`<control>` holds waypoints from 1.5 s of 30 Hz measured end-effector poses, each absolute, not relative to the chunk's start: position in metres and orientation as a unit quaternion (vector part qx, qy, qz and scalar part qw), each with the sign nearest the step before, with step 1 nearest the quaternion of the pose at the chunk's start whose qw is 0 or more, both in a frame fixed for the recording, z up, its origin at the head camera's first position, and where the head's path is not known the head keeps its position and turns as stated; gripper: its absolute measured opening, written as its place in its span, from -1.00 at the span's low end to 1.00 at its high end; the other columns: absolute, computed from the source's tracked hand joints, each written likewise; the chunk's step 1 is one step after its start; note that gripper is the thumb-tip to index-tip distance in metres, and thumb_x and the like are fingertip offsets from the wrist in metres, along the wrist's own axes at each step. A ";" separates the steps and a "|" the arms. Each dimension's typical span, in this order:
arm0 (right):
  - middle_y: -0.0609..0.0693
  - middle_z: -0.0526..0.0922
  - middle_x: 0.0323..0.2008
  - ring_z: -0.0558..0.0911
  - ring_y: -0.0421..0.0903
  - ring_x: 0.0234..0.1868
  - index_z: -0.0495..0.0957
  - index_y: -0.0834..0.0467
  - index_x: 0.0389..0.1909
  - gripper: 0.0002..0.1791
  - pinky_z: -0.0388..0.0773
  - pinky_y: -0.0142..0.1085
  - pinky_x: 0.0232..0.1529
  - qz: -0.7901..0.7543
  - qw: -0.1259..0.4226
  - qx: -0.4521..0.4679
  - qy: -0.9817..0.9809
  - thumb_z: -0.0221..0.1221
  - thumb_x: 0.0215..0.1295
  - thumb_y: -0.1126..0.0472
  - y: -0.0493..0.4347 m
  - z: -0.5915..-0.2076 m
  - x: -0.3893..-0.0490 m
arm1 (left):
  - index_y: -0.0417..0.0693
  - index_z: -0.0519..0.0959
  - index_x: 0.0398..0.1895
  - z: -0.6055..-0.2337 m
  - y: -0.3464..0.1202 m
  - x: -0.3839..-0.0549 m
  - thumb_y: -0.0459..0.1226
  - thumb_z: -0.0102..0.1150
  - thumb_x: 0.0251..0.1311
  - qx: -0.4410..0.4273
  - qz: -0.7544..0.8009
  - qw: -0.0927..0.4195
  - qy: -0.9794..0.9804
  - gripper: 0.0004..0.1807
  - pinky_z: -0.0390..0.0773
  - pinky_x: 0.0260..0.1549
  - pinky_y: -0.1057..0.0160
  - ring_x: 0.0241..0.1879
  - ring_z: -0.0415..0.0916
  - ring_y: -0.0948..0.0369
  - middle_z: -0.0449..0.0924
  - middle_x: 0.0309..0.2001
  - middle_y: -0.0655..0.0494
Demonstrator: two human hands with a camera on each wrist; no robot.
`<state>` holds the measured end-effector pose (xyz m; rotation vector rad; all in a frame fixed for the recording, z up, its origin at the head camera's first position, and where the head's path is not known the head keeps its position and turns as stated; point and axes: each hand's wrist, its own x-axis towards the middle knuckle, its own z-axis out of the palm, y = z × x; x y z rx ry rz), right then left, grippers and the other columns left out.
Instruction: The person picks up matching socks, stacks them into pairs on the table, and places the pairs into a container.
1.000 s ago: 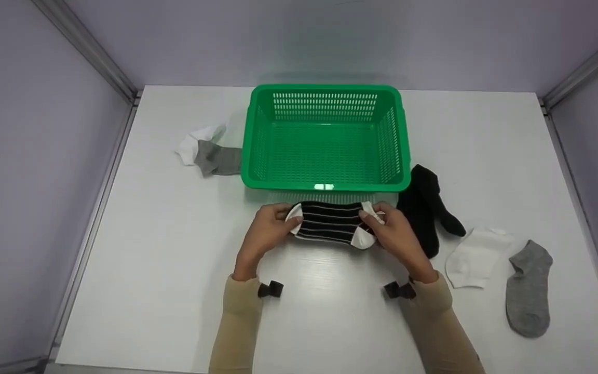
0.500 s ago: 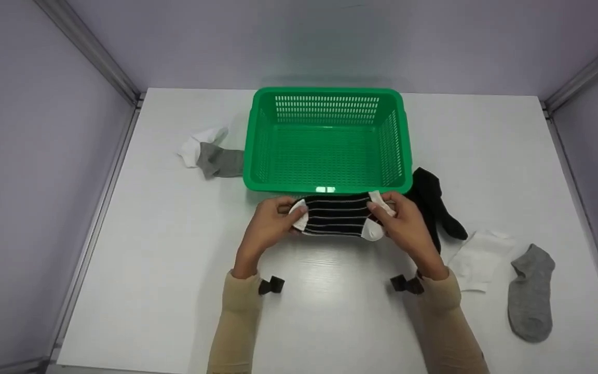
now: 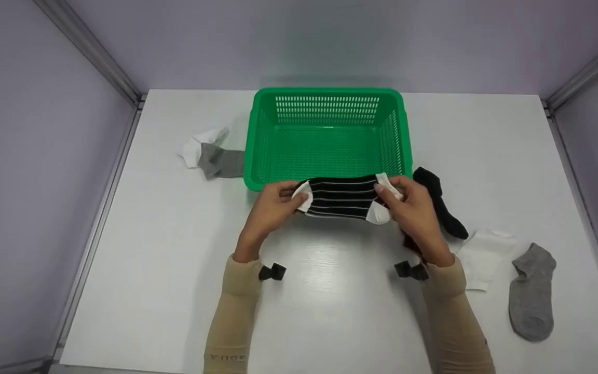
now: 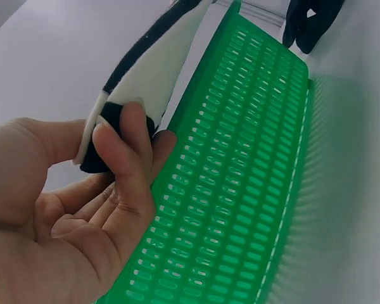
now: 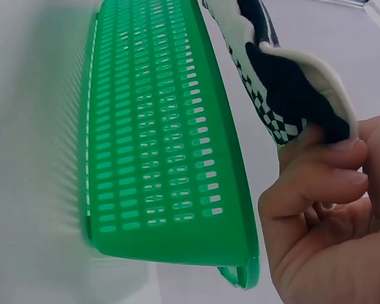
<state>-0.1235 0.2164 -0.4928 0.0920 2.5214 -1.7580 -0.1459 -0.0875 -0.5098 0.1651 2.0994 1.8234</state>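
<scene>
A black sock with thin white stripes and white ends [image 3: 343,197] is stretched level between both hands, overlapping the front rim of the green basket [image 3: 407,150] in the head view. My left hand [image 3: 274,205] pinches its white left end between thumb and fingers. At the other end, by the white cuff and heel, my right hand [image 3: 412,206] pinches it the same way. The right wrist view shows a black-and-white checkered patch [image 5: 275,123] along the sock's underside. From the left wrist, the sock end [image 4: 149,76] appears edge-on, beside the basket's slotted wall [image 4: 221,171].
Left of the basket lie a white sock [image 3: 192,150] and a grey sock [image 3: 223,162], partly overlapping. To the right are black socks [image 3: 447,215], partly behind my right hand, a white sock [image 3: 486,254] and a grey sock [image 3: 532,296]. Walls [image 3: 330,41] enclose the table.
Both hands have carried the striped sock forward and slightly right, from in front of the basket to over its front rim. The grip stays the same; the other socks lie still.
</scene>
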 end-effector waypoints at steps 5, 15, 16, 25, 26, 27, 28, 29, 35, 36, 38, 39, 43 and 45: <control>-0.18 0.57 -0.52 0.48 -0.30 -0.60 0.69 0.24 -0.04 -0.66 0.44 -0.44 -0.57 -0.552 0.015 0.026 0.833 0.28 0.50 0.01 0.216 -0.487 -0.132 | -0.30 0.62 0.22 -0.501 -0.085 -0.157 -0.32 0.20 0.48 0.062 0.647 0.167 0.742 -0.66 0.69 -0.30 0.32 -0.24 0.72 0.32 0.75 -0.02 -0.20; -0.16 0.54 -0.54 0.43 -0.29 -0.62 0.69 0.22 -0.07 -0.62 0.40 -0.44 -0.59 -0.555 0.029 0.025 0.831 0.28 0.49 -0.06 0.221 -0.477 -0.149 | -0.23 0.62 0.22 -0.489 -0.084 -0.175 -0.27 0.21 0.50 0.060 0.623 0.161 0.763 -0.66 0.75 -0.09 0.12 -0.06 0.74 0.18 0.71 0.05 -0.17; -0.17 0.53 -0.54 0.42 -0.29 -0.63 0.69 0.22 -0.06 -0.61 0.39 -0.44 -0.59 -0.558 0.037 0.025 0.828 0.27 0.49 -0.06 0.221 -0.478 -0.152 | -0.22 0.62 0.22 -0.489 -0.085 -0.177 -0.27 0.21 0.50 0.059 0.620 0.159 0.766 -0.67 0.74 -0.05 0.09 -0.04 0.73 0.17 0.71 0.06 -0.16; -0.20 0.52 -0.54 0.42 -0.28 -0.57 0.68 0.23 -0.03 -0.59 0.40 -0.42 -0.54 -0.568 0.082 0.031 0.818 0.23 0.52 -0.08 0.224 -0.486 -0.175 | -0.24 0.55 0.31 -0.483 -0.087 -0.192 -0.27 0.19 0.51 0.055 0.610 0.157 0.775 -0.60 0.74 0.02 0.10 0.05 0.72 0.04 0.65 0.14 -0.21; -0.21 0.51 -0.55 0.41 -0.28 -0.57 0.68 0.24 -0.02 -0.58 0.40 -0.42 -0.54 -0.567 0.088 0.032 0.819 0.23 0.53 -0.08 0.225 -0.484 -0.177 | -0.24 0.53 0.34 -0.481 -0.087 -0.194 -0.27 0.18 0.51 0.052 0.610 0.157 0.775 -0.59 0.74 0.01 0.12 0.05 0.72 0.04 0.65 0.15 -0.21; -0.21 0.50 -0.55 0.41 -0.28 -0.57 0.68 0.24 -0.02 -0.57 0.40 -0.42 -0.53 -0.566 0.092 0.032 0.819 0.23 0.53 -0.08 0.226 -0.483 -0.180 | -0.24 0.51 0.36 -0.479 -0.087 -0.195 -0.28 0.18 0.51 0.049 0.611 0.158 0.774 -0.57 0.74 0.01 0.14 0.04 0.72 0.03 0.65 0.15 -0.22; -0.21 0.49 -0.56 0.38 -0.28 -0.59 0.68 0.24 -0.02 -0.58 0.38 -0.42 -0.55 -0.566 0.095 0.032 0.818 0.23 0.52 -0.08 0.226 -0.481 -0.182 | -0.25 0.51 0.37 -0.478 -0.088 -0.197 -0.28 0.18 0.51 0.048 0.613 0.158 0.773 -0.56 0.75 0.00 0.16 0.04 0.72 0.01 0.65 0.16 -0.23; -0.21 0.46 -0.58 0.35 -0.28 -0.61 0.68 0.23 -0.03 -0.58 0.35 -0.42 -0.56 -0.568 0.098 0.031 0.817 0.24 0.52 -0.08 0.226 -0.479 -0.184 | -0.25 0.50 0.37 -0.477 -0.088 -0.199 -0.29 0.19 0.51 0.046 0.613 0.158 0.772 -0.56 0.75 0.00 0.16 0.03 0.72 0.00 0.66 0.15 -0.23; -0.21 0.41 -0.65 0.32 -0.26 -0.66 0.69 0.17 -0.11 -0.63 0.34 -0.40 -0.58 -0.575 0.104 0.019 0.811 0.27 0.48 -0.10 0.222 -0.476 -0.197 | -0.27 0.55 0.32 -0.479 -0.097 -0.212 -0.29 0.20 0.50 0.048 0.608 0.157 0.777 -0.59 0.75 -0.02 0.20 -0.01 0.73 0.02 0.65 0.14 -0.26; -0.20 0.40 -0.65 0.32 -0.26 -0.67 0.69 0.16 -0.11 -0.63 0.34 -0.40 -0.58 -0.575 0.106 0.017 0.811 0.28 0.48 -0.10 0.221 -0.476 -0.198 | -0.27 0.56 0.31 -0.480 -0.098 -0.215 -0.30 0.20 0.50 0.048 0.606 0.159 0.778 -0.60 0.75 -0.02 0.20 -0.03 0.73 0.03 0.65 0.13 -0.26; -0.21 0.42 -0.65 0.32 -0.26 -0.68 0.68 0.16 -0.10 -0.63 0.34 -0.40 -0.59 -0.574 0.108 0.017 0.812 0.28 0.48 -0.10 0.220 -0.476 -0.202 | -0.26 0.57 0.31 -0.480 -0.100 -0.219 -0.29 0.20 0.50 0.049 0.597 0.162 0.784 -0.60 0.75 -0.05 0.20 -0.06 0.74 0.04 0.65 0.12 -0.25; -0.21 0.43 -0.64 0.31 -0.27 -0.69 0.68 0.16 -0.10 -0.64 0.33 -0.40 -0.59 -0.574 0.108 0.017 0.812 0.28 0.49 -0.09 0.219 -0.476 -0.204 | -0.26 0.57 0.30 -0.480 -0.101 -0.222 -0.28 0.20 0.50 0.052 0.591 0.163 0.788 -0.60 0.75 -0.05 0.19 -0.07 0.75 0.03 0.66 0.11 -0.25; -0.21 0.41 -0.63 0.26 -0.26 -0.69 0.67 0.16 -0.17 -0.63 0.27 -0.39 -0.60 -0.571 0.099 0.009 0.815 0.27 0.49 -0.11 0.216 -0.472 -0.215 | -0.23 0.59 0.29 -0.474 -0.106 -0.235 -0.24 0.21 0.50 0.062 0.567 0.151 0.807 -0.60 0.71 -0.05 0.17 -0.03 0.72 0.06 0.68 0.11 -0.22; -0.20 0.41 -0.64 0.25 -0.25 -0.68 0.67 0.14 -0.19 -0.62 0.24 -0.38 -0.60 -0.568 0.099 0.003 0.817 0.27 0.47 -0.14 0.215 -0.470 -0.221 | -0.21 0.62 0.26 -0.470 -0.109 -0.243 -0.22 0.22 0.50 0.060 0.560 0.142 0.814 -0.62 0.67 -0.07 0.20 -0.04 0.68 0.12 0.69 0.09 -0.19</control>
